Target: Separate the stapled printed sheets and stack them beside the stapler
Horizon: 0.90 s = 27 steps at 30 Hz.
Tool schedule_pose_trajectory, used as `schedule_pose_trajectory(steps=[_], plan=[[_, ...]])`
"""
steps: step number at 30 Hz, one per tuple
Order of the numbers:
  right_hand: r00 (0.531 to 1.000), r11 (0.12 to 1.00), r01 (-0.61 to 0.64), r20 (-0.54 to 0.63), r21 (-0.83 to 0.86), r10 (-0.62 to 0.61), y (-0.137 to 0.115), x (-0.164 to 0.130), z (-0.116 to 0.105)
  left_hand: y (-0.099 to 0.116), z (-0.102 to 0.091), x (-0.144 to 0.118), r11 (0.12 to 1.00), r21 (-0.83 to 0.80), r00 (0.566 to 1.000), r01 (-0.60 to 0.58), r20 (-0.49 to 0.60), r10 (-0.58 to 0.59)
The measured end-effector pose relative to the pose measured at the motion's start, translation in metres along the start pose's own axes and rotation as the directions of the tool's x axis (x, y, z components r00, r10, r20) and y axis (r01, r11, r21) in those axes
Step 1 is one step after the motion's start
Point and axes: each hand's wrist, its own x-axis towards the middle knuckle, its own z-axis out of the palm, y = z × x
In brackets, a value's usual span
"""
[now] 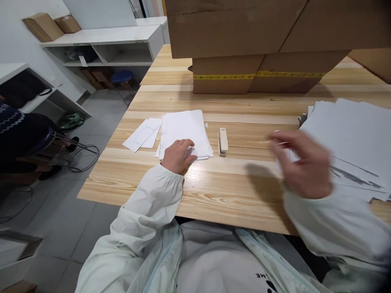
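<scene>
- The stapler lay flat on the wooden table, its long axis running away from the person; which end was its mouth could not be told.
- It sat just right of the paper stack, apart from both hands.
- The left hand rested on the stack's near edge, fingers loosely curled and pressing the top sheet, gripping nothing.
- The right hand was blurred above the table beside the loose sheets; fingers were partly spread, and whether they pinched a sheet could not be told.
- Cardboard boxes stood at the table's far side.
</scene>
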Motion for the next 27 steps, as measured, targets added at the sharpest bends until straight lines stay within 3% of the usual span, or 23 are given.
schedule_pose_trajectory(steps=[3,5,8,13,22,27], plan=[[0.929,0.952,0.264,0.225,0.158,-0.294,-0.030,-0.013,0.055,0.004,-0.001,-0.002,0.999,0.033,1.000,0.012,0.016,-0.013],[0.892,0.941,0.317,0.300,0.120,-0.338,-0.037,-0.025,0.087,0.006,-0.002,-0.004,0.999,0.047,0.999,0.006,0.031,-0.007],[0.903,0.932,0.355,0.286,-0.074,-0.321,-0.031,-0.036,0.109,0.009,-0.003,-0.004,0.998,0.067,0.999,0.002,0.032,-0.005],[0.915,0.899,0.380,0.232,-0.217,-0.331,-0.018,-0.037,0.108,0.011,-0.003,-0.003,0.992,0.130,0.999,0.002,0.035,-0.007],[0.909,0.927,0.271,0.386,-0.259,-0.158,-0.020,-0.034,0.109,0.015,-0.002,-0.003,0.986,0.164,0.999,0.009,0.035,-0.015],[0.882,0.944,0.199,0.468,-0.264,-0.056,-0.023,-0.030,0.109,0.015,0.001,-0.003,0.990,0.138,1.000,0.017,0.005,-0.018]])
